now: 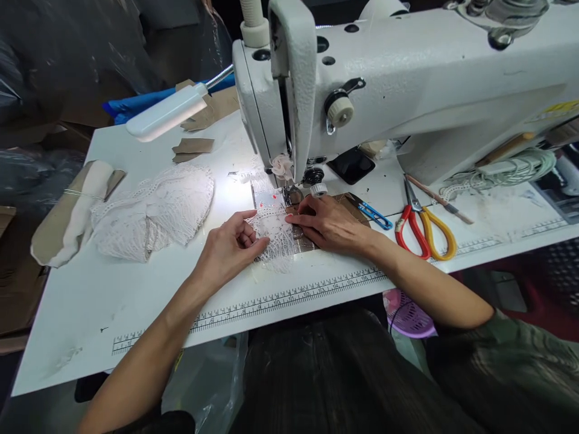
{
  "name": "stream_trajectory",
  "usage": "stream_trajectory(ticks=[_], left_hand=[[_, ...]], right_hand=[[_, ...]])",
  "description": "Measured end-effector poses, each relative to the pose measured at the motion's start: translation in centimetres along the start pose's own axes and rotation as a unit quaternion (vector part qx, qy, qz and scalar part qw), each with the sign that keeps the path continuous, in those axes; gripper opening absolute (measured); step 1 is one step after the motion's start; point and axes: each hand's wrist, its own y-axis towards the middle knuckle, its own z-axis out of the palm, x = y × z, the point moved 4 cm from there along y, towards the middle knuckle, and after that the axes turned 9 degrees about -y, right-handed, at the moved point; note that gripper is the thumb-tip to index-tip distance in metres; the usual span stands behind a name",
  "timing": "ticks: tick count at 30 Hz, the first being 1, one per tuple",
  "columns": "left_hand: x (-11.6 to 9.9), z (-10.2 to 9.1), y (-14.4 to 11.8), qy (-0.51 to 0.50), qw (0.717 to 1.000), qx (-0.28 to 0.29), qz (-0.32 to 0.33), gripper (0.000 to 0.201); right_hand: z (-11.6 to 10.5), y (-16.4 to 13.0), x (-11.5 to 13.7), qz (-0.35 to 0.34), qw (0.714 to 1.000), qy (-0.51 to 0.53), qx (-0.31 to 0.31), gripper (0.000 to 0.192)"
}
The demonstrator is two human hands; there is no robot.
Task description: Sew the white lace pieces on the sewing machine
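A white sewing machine (407,78) is filling the far right of the scene, its lamp (165,113) lighting the area under the needle. Below it, the white table (90,301) is running left to right, with a printed ruler along its near edge.

A heap of white lace (154,208) is lying on the left of the table, well apart from the needle, and a roll of fabric on brown card (75,211) is sitting further left. 1 small lace piece (271,232) is lying flat just near of the presser foot (292,196), over a brown paper pattern (312,241).

The left hand (230,247) is pinching the near left edge of the lace piece, fingers curled narrow. The right hand (330,226) is pressing flat on the lace and paper, fingers stretched toward the needle.

As a judgement, guiding well here means keeping both layers flat and aligned while fingertips are staying clear of the needle.

Red and yellow scissors (423,229) and blue snips (373,214) are resting to the right. Cardboard and dark plastic are crowding the room on the left.
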Motion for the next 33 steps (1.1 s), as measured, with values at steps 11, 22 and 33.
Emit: stream_trajectory(ticks=[11,22,33], left_hand=[[-1.1,-0.3,-0.5,0.191,0.929,0.013,0.316,0.042],[-1.0,1.7,-1.2,0.12,0.909,0.167,0.363,0.021],[-0.9,1.7,-1.3,0.111,0.885,0.158,0.424,0.021]], right_hand=[[-0.1,-0.1,0.6,0.024,0.999,-0.018,0.012,0.034],[-0.3,0.1,0.5,0.033,0.999,0.035,0.016,0.033],[0.4,0.6,0.9,0.041,0.993,-0.098,0.046,0.037]])
